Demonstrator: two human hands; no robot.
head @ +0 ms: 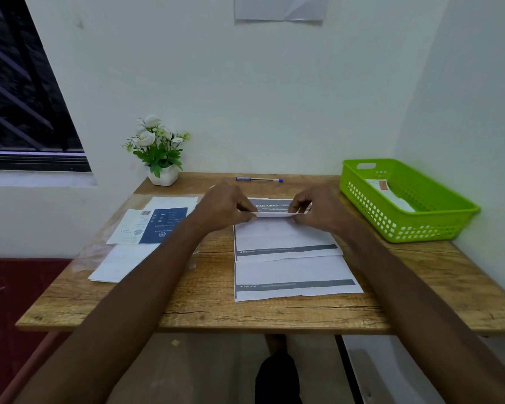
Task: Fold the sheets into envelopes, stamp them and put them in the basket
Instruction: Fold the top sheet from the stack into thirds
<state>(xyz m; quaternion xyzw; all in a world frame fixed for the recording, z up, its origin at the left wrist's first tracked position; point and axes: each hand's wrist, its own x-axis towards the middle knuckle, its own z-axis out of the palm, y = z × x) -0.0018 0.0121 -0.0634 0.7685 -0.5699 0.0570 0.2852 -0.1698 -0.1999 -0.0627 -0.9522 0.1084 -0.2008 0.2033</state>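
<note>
Two hands, left hand (225, 207) and right hand (318, 208), pinch folded sheet (271, 214) over wooden table (210, 304), white walls.

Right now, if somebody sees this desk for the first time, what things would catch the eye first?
Probably the bright green basket at the table's right edge, with a folded envelope lying in it. Next, the two hands at the centre: the left hand and right hand pinch a folded sheet between them, above the printed sheets on the wooden table. The white flowers in a pot stand at the back left.
</note>
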